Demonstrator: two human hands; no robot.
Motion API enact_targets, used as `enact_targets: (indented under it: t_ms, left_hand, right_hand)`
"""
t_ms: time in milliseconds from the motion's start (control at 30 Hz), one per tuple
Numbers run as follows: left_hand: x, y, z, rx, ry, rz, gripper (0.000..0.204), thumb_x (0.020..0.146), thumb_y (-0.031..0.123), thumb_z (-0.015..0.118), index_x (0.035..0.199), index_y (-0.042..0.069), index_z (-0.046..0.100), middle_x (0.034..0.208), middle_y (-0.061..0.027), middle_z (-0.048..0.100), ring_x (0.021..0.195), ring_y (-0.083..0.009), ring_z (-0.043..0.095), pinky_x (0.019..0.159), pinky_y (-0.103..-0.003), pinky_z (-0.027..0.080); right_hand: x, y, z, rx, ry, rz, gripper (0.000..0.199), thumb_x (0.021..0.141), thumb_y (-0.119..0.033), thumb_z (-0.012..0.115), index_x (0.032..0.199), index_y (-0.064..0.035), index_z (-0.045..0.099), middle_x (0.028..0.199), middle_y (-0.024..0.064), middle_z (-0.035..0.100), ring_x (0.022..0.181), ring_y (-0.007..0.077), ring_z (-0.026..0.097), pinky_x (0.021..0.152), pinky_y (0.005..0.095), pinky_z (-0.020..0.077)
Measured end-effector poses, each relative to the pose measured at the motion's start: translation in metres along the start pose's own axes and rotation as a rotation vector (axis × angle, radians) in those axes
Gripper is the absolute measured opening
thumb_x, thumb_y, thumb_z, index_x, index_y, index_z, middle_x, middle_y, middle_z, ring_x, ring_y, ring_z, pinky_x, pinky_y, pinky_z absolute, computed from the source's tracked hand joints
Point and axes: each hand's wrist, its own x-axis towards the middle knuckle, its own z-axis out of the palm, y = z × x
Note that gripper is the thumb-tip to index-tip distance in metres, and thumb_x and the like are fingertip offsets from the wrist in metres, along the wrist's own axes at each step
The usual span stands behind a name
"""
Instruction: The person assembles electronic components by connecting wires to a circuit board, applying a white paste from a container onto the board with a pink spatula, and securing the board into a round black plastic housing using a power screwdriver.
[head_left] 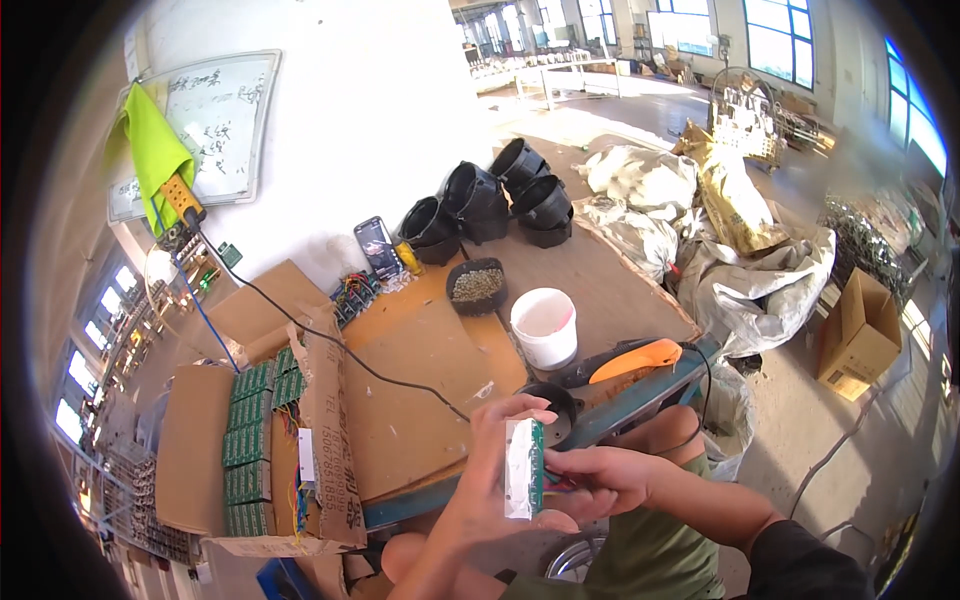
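Note:
In front of me my left hand (pixel 488 462) grips a small module (pixel 521 470) by its edges, thumb on one side and fingers on the other. The module has a white face and a green circuit board along its right side. My right hand (pixel 608 480) is closed close against its right side, with thin coloured wires (pixel 562 483) between the fingers. Where the wires meet the board is hidden. Just behind my hands a round black cup (pixel 549 412) stands at the table's front edge.
A cardboard box (pixel 190 450) of green circuit boards stands left. On the table (pixel 410 375) are a white bucket (pixel 544 330), an orange-handled tool (pixel 635 360), a black bowl of small pieces (pixel 477 287), several black pots (pixel 475 200) and a phone (pixel 377 248). A black cable (pixel 340 345) crosses it. Sacks (pixel 745 285) lie right.

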Motion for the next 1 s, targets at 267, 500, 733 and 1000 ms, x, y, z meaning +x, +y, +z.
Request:
enact_targets:
  t_ms: [267, 500, 733, 1000]
  left_hand:
    - [-0.037, -0.052, 0.009, 0.309, 0.128, -0.385, 0.129, 0.055, 0.042, 0.096, 0.147, -0.005, 0.02, 0.14, -0.0227, 0.037, 0.133, -0.0366, 0.036, 0.113, -0.045, 0.03]
    - [-0.03, -0.068, 0.051, 0.409, 0.305, -0.549, 0.121, 0.055, 0.043, 0.095, 0.141, -0.009, 0.028, 0.127, -0.0221, 0.048, 0.115, -0.034, 0.05, 0.099, -0.042, 0.041]
    - [-0.028, -0.042, 0.057, 0.756, 0.229, -0.505, 0.123, 0.044, 0.05, 0.097, 0.134, -0.01, 0.037, 0.095, -0.0114, 0.055, 0.088, -0.0261, 0.055, 0.082, -0.039, 0.045]
    - [-0.001, -0.074, 0.028, 0.183, 0.049, -0.447, 0.124, 0.052, 0.019, 0.096, 0.148, -0.001, 0.021, 0.141, -0.019, 0.041, 0.127, -0.0305, 0.047, 0.106, -0.041, 0.038]
  right_hand:
    - [-0.058, -0.038, 0.052, -0.686, 0.717, -0.763, 0.03, 0.105, -0.025, 0.051, 0.082, -0.0063, 0.058, 0.066, -0.006, 0.039, 0.053, 0.0035, 0.03, 0.046, 0.0199, 0.0224]
    - [-0.074, -0.074, 0.06, -1.193, 0.973, -0.802, 0.025, 0.102, -0.016, 0.056, 0.106, 0.0042, 0.069, 0.076, 0.0012, 0.059, 0.064, 0.0059, 0.049, 0.057, 0.0206, 0.0401]
    - [-0.074, -0.092, 0.045, -1.249, 1.021, -0.873, 0.023, 0.102, -0.011, 0.053, 0.103, 0.005, 0.069, 0.077, 0.0018, 0.061, 0.066, 0.0055, 0.052, 0.059, 0.0203, 0.0428]
    - [-0.07, -0.092, 0.04, -1.171, 0.987, -0.854, 0.023, 0.102, -0.012, 0.053, 0.101, 0.0049, 0.069, 0.076, 0.0011, 0.06, 0.066, 0.0048, 0.051, 0.059, 0.0196, 0.0418]
